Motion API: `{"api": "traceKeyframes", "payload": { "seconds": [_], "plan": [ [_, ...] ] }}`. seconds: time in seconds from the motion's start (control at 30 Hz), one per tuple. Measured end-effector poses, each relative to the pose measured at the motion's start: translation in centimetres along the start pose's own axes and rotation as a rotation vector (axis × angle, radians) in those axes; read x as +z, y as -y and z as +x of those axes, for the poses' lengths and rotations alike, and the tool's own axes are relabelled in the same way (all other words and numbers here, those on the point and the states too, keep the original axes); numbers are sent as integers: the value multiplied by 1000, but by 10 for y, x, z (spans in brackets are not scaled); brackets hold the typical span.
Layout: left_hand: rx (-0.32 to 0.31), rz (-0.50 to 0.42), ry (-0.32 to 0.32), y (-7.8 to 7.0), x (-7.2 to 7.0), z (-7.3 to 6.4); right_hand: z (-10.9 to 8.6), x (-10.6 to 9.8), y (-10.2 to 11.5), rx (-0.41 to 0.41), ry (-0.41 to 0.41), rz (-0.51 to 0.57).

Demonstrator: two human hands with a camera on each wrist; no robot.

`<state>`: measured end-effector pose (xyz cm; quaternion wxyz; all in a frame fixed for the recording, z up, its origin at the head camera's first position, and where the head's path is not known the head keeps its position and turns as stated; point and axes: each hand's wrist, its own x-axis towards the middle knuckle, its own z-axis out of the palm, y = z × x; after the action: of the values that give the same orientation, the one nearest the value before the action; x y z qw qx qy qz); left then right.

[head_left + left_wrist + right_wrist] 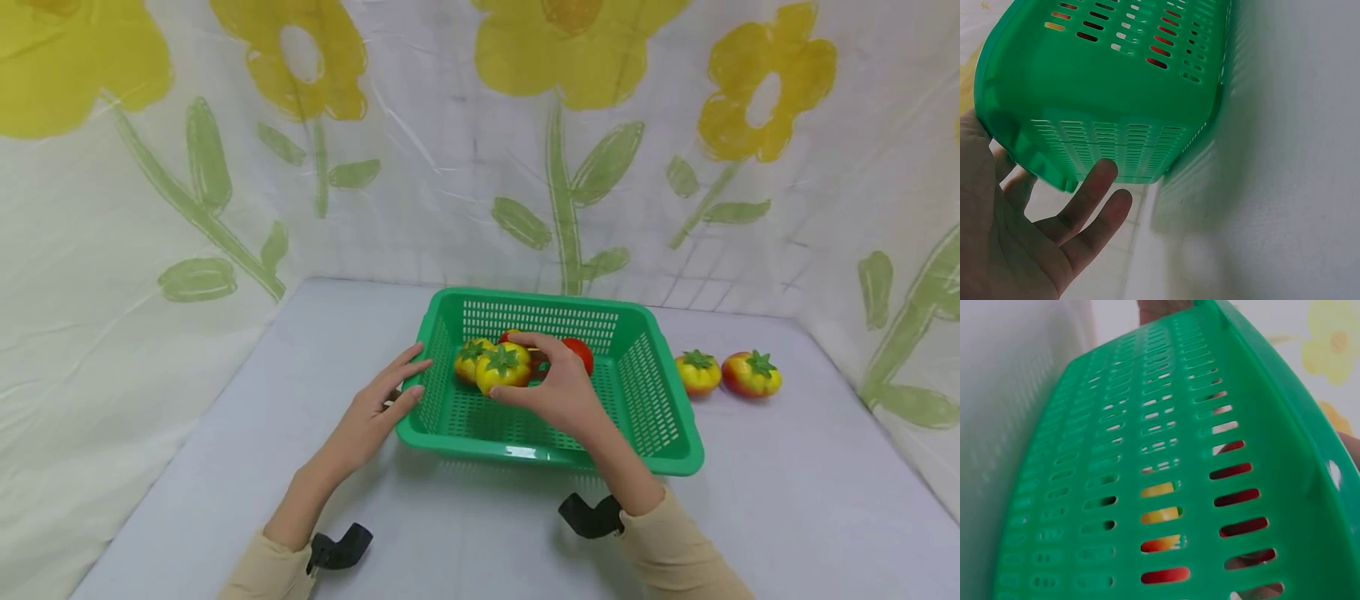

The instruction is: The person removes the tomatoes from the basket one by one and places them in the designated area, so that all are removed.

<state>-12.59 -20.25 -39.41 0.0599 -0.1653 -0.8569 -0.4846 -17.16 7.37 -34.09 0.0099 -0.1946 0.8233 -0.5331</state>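
Inside the green plastic basket (547,451), my right hand (564,390) pinches a yellow toy tomato (501,373) with a green leafy top, thumb below and fingers above. Just left of it lies another yellow-red tomato (467,363). Behind, partly hidden by the right hand, is a red tomato (581,353). My left hand (375,408) touches the basket's left rim, its fingers fairly straight. In the left wrist view, two fingers (1102,212) spread out beside the basket's outer wall (1104,81). The right wrist view shows the slotted near wall (1129,444), with red and yellow showing through.
Two yellow-red toy tomatoes (698,372) (752,373) lie on the white table (795,483) to the right of the basket. A white curtain (420,192) with painted yellow flowers hangs behind and at both sides. Black wrist mounts (341,547) stick out from both sleeves.
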Motion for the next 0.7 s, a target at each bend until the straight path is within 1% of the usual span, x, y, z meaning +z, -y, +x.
{"api": "traceKeyframes", "payload": {
  "seconds": [0.17,0.3,0.43,0.7],
  "plan": [
    [-2,-7,-3,-1,0,-1,-2,-2,-5,-28,16,-11],
    [-1,-9,3,-1,0,0,-6,-5,-6,-55,45,-29],
    [0,-10,8,0,1,0,-13,-9,-8,-99,64,-64],
    [-5,-4,4,0,0,0,-25,-19,-14,-192,62,-111]
  ]
}}
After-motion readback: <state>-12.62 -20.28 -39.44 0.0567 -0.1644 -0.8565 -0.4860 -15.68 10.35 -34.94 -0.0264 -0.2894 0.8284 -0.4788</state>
